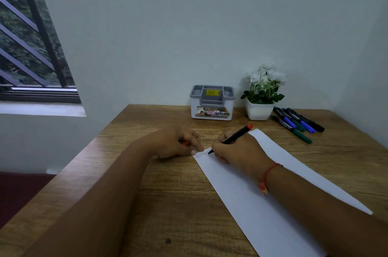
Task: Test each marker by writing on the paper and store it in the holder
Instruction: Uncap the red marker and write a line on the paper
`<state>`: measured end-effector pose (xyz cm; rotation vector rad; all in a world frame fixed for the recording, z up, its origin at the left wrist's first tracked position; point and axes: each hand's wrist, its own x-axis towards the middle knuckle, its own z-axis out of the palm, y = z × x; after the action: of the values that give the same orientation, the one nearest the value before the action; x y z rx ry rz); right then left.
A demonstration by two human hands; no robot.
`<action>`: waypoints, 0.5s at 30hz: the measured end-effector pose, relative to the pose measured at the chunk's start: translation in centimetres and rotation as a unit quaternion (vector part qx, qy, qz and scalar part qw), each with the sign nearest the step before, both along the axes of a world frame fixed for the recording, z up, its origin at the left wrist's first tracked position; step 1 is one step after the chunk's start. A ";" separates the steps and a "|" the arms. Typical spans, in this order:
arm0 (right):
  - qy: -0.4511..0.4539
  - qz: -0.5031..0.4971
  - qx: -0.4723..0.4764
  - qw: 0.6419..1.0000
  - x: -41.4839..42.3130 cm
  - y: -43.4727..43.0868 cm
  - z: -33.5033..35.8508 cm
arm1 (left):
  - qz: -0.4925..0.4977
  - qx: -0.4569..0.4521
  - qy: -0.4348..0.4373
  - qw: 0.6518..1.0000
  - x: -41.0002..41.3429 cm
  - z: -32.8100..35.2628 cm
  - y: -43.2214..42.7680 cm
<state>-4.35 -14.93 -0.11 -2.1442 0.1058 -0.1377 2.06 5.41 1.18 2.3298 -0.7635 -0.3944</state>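
My right hand [237, 152] grips a black marker with a red end [239, 134], its tip touching the top left corner of the white paper [273, 204], where small writing shows. My left hand [178, 141] rests at that corner, a finger pressing the paper's edge, and curls around a small red piece, apparently the marker's cap [185, 143]. The grey and white holder [212, 102] stands at the back of the wooden table [168, 204]; no marker shows above its rim. Several capped markers [298, 123], blue, green and black, lie at the back right.
A white pot of white flowers [262, 93] stands between the holder and the loose markers. A wall runs close behind the table. A barred window [31, 46] is at the left. The table's left edge drops to a dark red floor.
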 end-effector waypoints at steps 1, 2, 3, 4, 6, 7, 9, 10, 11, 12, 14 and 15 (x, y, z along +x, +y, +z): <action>-0.004 -0.011 -0.003 1.000 0.1 0.0 -0.1 | -0.001 -0.002 0.001 1.000 0.0 0.0 0.0; -0.007 -0.020 -0.005 1.000 0.2 0.0 -0.2 | -0.002 -0.003 0.002 1.000 0.0 -0.1 0.0; -0.008 -0.024 -0.003 1.000 0.3 -0.1 -0.3 | -0.002 -0.001 0.001 1.000 0.1 -0.1 0.0; -0.006 -0.023 0.001 1.000 0.4 -0.2 -0.3 | -0.004 0.005 0.000 1.000 0.1 0.0 0.0; 0.001 -0.016 0.010 1.000 0.5 -0.4 -0.4 | -0.007 0.020 -0.005 1.000 0.0 0.1 -0.1; 0.006 -0.016 0.015 1.000 0.5 -0.5 -0.4 | -0.008 0.023 -0.009 1.000 0.0 0.2 -0.1; 0.010 -0.024 0.063 0.998 0.7 -0.7 -0.2 | 0.004 0.002 -0.017 1.000 -0.1 0.4 0.0; 0.009 -0.024 0.110 0.994 0.8 -0.8 -0.1 | 0.026 -0.021 -0.017 0.999 -0.3 0.5 0.0; 0.003 -0.023 0.153 0.988 0.8 -0.9 0.0 | 0.059 -0.049 -0.012 0.997 -0.4 0.6 0.1; -0.011 -0.021 0.178 0.984 0.9 -1.2 0.1 | 0.090 -0.072 -0.007 0.993 -0.6 0.8 0.1; -0.044 -0.014 0.192 0.980 0.7 -1.7 0.4 | 0.132 -0.076 -0.016 0.988 -0.6 1.0 0.4; -0.057 -0.008 0.201 0.978 0.5 -1.9 0.5 | 0.144 -0.061 -0.025 0.987 -0.6 1.0 0.6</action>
<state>-3.82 -16.80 0.35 -1.7287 0.0772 -0.2278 1.46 5.99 2.16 2.2967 -0.4486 -0.1574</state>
